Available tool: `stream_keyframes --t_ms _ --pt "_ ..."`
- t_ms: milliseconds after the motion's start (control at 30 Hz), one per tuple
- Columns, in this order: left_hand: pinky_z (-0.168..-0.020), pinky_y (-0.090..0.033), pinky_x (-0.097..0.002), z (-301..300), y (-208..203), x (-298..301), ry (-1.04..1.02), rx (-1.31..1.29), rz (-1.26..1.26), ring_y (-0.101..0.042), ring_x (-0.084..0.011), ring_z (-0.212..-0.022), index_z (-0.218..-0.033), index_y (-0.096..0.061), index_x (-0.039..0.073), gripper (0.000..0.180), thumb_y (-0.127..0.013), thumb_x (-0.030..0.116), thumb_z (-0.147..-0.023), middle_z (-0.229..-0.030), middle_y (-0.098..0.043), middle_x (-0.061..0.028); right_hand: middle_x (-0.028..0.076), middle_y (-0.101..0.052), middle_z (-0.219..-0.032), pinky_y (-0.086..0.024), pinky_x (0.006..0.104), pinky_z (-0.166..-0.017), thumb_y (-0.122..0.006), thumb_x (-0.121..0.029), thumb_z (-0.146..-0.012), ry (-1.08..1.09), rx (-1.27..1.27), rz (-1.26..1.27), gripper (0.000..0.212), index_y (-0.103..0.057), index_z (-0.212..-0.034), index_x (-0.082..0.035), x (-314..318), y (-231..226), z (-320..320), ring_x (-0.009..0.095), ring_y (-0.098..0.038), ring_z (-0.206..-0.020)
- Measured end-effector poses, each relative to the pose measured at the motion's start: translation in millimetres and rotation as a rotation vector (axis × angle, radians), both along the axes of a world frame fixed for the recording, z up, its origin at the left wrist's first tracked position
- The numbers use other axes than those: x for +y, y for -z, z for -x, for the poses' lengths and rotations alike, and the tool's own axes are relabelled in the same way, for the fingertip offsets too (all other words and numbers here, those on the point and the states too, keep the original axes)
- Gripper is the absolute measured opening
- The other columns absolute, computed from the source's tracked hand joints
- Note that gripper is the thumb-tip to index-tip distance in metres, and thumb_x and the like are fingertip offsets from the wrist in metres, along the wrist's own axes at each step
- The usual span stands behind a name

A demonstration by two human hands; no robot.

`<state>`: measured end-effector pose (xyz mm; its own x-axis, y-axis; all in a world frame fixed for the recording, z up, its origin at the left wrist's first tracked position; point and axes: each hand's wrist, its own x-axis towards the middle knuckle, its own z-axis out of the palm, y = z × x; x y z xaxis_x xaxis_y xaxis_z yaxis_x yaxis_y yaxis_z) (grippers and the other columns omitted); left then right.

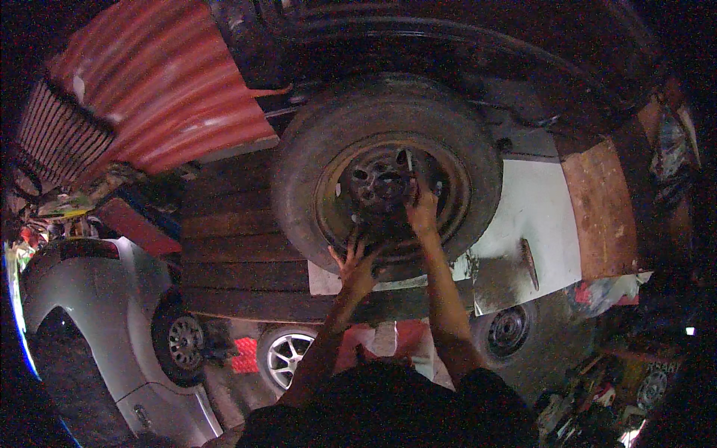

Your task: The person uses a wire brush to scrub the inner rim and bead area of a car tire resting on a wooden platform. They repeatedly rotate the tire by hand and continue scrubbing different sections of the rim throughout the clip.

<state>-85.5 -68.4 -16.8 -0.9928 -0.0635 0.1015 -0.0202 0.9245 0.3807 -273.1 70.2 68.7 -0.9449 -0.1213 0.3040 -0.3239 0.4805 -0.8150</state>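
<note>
A wheel with a worn black tyre (299,168) and a dark, rusty steel rim (325,198) stands before me, its face toward me. My left hand (356,267) is open, fingers spread against the lower part of the rim and tyre. Inside the rim, right of the hub (381,187), my right hand (423,211) has its fingers curled. A short, pale metallic piece (408,160) shows just above those fingers. Dim light hides what exactly they grip.
Dark planks (231,224) lie left of the wheel, a white panel (526,224) and a brown board (601,209) right. Red corrugated sheet (164,82) rises upper left. A silver car (97,299) is at left. Nearer me are a spoked alloy wheel (286,358) and another tyre (489,343).
</note>
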Motion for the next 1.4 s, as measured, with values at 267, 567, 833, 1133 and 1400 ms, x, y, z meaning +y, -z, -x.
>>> stream_keyframes --t_ms 267,567,833,1133,1400 --pt "-0.119 -0.004 -0.0748 -7 -46 -81 -0.154 0.307 0.068 -0.012 -0.0431 -0.157 -0.155 -0.047 0.03 0.087 -0.084 0.045 -0.077 -0.168 -0.023 -0.019 0.022 -0.074 -0.087 -0.057 0.0446 -0.069 -0.054 -0.012 -0.105 0.076 0.1 -0.003 0.038 -0.057 -0.142 -0.005 -22 23 -3 0.033 -0.075 -0.077" --pt "-0.125 -0.013 -0.0618 37 -75 -134 -0.246 0.576 -0.533 -0.017 -0.0476 -0.153 -0.164 -0.006 0.007 0.148 -0.099 0.045 -0.055 -0.168 -0.016 -0.0216 0.022 -0.074 -0.105 -0.057 0.0477 -0.081 -0.06 -0.003 -0.092 0.071 0.12 -0.031 0.047 -0.058 -0.139 -0.002 -33 17 -2 0.039 -0.073 -0.095" --pt "-0.124 -0.02 -0.0558 40 -82 -133 -0.286 0.532 -0.614 -0.026 -0.044 -0.148 -0.163 -0.012 0.005 0.144 -0.101 0.034 -0.053 -0.164 -0.026 -0.0198 0.024 -0.074 -0.105 -0.056 0.05 -0.086 -0.065 -0.004 -0.095 -0.021 -0.027 -0.148 0.055 -0.052 -0.149 -0.006 -59 14 -16 0.044 -0.071 -0.099" --pt "-0.123 -0.021 -0.0562 41 -73 -130 -0.332 0.513 -0.552 -0.028 -0.0447 -0.145 -0.163 -0.014 0.008 0.143 -0.101 0.032 -0.052 -0.162 -0.027 -0.0215 0.022 -0.074 -0.111 -0.057 0.0461 -0.081 -0.07 0.005 -0.077 -0.059 -0.035 -0.183 0.067 -0.058 -0.143 -0.005 -47 24 -9 0.042 -0.071 -0.097" --pt "-0.122 -0.021 -0.0567 39 -78 -127 -0.318 0.527 -0.566 -0.029 -0.0451 -0.145 -0.163 -0.015 0.009 0.142 -0.1 0.032 -0.052 -0.162 -0.029 -0.0207 0.02 -0.074 -0.11 -0.057 0.0464 -0.088 -0.065 -0.003 -0.089 0.003 0.277 -0.404 0.041 -0.067 -0.13 -0.005 -59 56 -29 0.037 -0.072 -0.101"
